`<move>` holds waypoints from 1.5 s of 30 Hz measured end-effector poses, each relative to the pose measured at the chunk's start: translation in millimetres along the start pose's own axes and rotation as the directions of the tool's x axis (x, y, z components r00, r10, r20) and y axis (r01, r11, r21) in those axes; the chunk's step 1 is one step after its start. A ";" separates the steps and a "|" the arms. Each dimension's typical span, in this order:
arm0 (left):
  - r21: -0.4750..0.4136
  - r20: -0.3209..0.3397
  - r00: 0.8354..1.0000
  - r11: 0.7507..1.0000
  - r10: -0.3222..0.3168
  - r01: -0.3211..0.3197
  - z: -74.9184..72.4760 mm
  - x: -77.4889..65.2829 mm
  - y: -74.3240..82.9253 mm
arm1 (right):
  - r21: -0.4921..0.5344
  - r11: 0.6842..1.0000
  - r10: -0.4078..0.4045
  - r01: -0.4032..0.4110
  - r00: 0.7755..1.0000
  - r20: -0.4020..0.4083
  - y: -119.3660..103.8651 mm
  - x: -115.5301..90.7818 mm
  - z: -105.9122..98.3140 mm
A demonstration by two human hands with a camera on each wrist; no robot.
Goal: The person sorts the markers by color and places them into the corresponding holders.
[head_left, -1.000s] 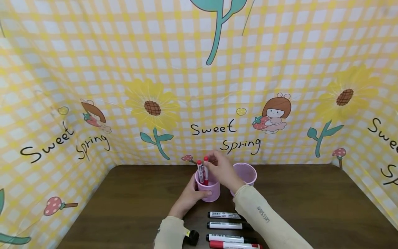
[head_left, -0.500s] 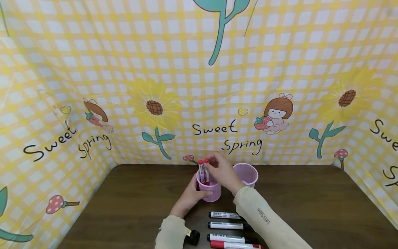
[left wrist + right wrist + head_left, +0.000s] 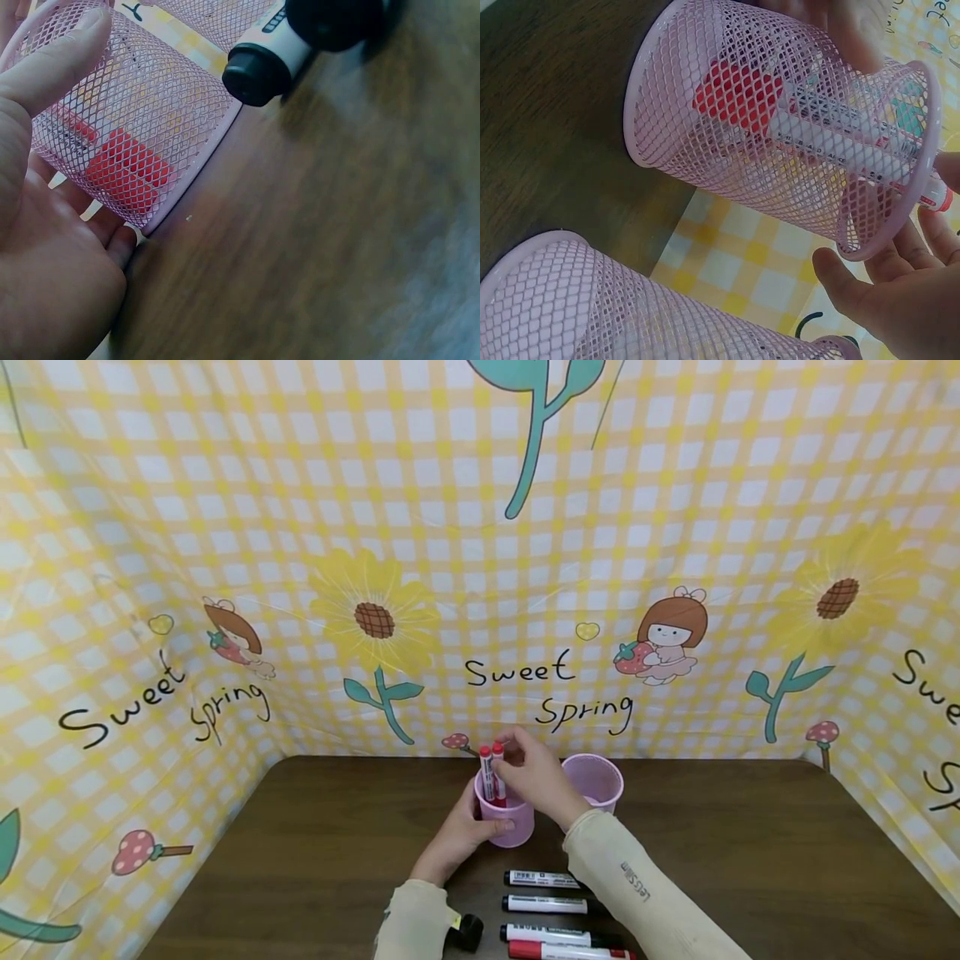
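Observation:
My left hand [image 3: 459,833] grips a pink mesh pen cup [image 3: 516,827], its thumb across the front. Two markers stand in the cup with their red ends down in it, as the left wrist view shows through the mesh. The left marker [image 3: 487,777] leans free against the rim. The right marker [image 3: 499,792] is pinched near its top by my right hand [image 3: 542,778], which reaches over the cup. In the right wrist view the marker's red tip [image 3: 937,196] shows between the fingers, just beyond the rim.
A second pink mesh cup [image 3: 604,777] stands just right of the first. Nearer me, several markers lie in a row: black-capped ones [image 3: 546,904] and a red one [image 3: 566,951], partly under my right sleeve [image 3: 645,881]. A patterned cloth [image 3: 420,693] backs the table [image 3: 315,843].
My right hand has lowered its marker slightly, so its top is now level with the other marker's. The left hand keeps its hold on the cup. The head view has shifted a little.

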State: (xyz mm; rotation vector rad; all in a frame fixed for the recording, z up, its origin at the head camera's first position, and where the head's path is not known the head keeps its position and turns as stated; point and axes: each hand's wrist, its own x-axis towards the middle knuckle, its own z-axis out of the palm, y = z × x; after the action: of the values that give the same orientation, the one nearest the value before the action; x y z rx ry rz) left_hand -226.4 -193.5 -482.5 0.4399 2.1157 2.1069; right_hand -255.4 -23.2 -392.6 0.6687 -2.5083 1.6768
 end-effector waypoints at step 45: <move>-0.002 -0.028 1.000 1.000 -0.005 0.005 1.4 2.0 -5.5 | -0.466 0.822 -0.043 0.326 0.853 0.521 37.0 -185.6 -87.5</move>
State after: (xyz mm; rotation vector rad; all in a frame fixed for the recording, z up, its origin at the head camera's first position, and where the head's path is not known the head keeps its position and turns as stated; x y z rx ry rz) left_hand -228.5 -191.5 -487.8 0.4069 2.1273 2.1239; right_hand -118.4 126.6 -440.1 1.3456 -2.9005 0.7037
